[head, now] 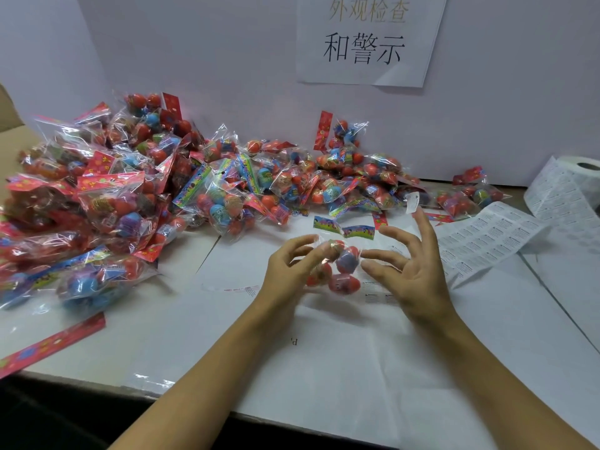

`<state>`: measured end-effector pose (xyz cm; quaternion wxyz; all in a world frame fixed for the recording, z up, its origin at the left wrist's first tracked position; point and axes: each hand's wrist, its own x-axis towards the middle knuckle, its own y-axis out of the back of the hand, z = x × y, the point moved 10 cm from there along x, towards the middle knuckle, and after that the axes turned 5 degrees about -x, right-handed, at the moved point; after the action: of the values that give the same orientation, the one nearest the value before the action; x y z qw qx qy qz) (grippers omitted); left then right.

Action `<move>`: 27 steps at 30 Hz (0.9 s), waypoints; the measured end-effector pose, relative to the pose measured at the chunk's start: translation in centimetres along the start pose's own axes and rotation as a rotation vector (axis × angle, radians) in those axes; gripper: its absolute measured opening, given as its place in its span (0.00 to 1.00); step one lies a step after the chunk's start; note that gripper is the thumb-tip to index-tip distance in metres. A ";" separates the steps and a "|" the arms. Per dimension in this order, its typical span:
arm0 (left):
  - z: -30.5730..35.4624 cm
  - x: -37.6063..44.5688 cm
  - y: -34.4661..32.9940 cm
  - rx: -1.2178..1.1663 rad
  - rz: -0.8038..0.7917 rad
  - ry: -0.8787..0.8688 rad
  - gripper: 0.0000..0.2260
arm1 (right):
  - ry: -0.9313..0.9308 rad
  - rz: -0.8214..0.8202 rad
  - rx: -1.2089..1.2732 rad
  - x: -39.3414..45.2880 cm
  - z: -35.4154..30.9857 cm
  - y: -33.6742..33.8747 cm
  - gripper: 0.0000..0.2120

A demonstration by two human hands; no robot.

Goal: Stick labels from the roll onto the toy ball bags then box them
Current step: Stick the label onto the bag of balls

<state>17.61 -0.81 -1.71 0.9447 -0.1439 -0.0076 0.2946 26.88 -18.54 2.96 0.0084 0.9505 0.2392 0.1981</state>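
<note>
A clear toy ball bag (341, 271) with red and blue balls and a colourful header card lies on the white table between my hands. My left hand (289, 267) pinches its left edge with curled fingers. My right hand (415, 264) hovers at the bag's right side with its fingers spread. A small white label (413, 201) sticks to one raised fingertip. The label roll (581, 177) stands at the far right, and its printed strip (487, 241) runs out across the table toward my right hand.
A big heap of toy ball bags (136, 190) covers the left and back of the table (357, 352). A cardboard box flap (8, 121) shows at the far left. A white wall with a paper sign (367, 40) closes the back. The table's front edge is near me.
</note>
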 end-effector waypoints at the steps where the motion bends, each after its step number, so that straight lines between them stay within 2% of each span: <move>1: 0.1 0.0 0.1 -0.013 0.002 -0.004 0.13 | -0.003 -0.002 0.008 -0.1 -0.1 -0.1 0.47; 3: 0.1 -0.1 -0.2 -0.036 -0.030 -0.003 0.06 | -0.027 -0.005 0.030 -0.2 0.0 -0.4 0.45; 9: 0.1 -0.6 -1.8 -0.100 -0.189 -0.008 0.14 | -0.102 -0.008 0.077 -0.1 1.1 -0.7 0.48; 13: 0.2 -0.9 -2.6 -0.010 -0.263 -0.071 0.08 | -0.112 -0.033 0.117 -0.4 1.2 -1.1 0.46; 15: 0.2 -0.8 -2.4 0.004 -0.266 -0.081 0.05 | -0.141 -0.059 0.145 -0.4 1.3 -1.2 0.48; 21: -0.2 -0.7 -2.1 0.081 -0.215 -0.085 0.09 | -0.177 -0.057 0.137 -0.5 1.6 -1.4 0.46; 27: 0.2 -0.6 -1.8 0.066 -0.163 -0.085 0.08 | -0.226 -0.061 0.138 -0.6 1.8 -1.5 0.51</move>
<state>18.07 -2.55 -0.98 0.9685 -0.0990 -0.0499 0.2228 26.38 -17.32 0.85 -0.0243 0.9574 0.2785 0.0724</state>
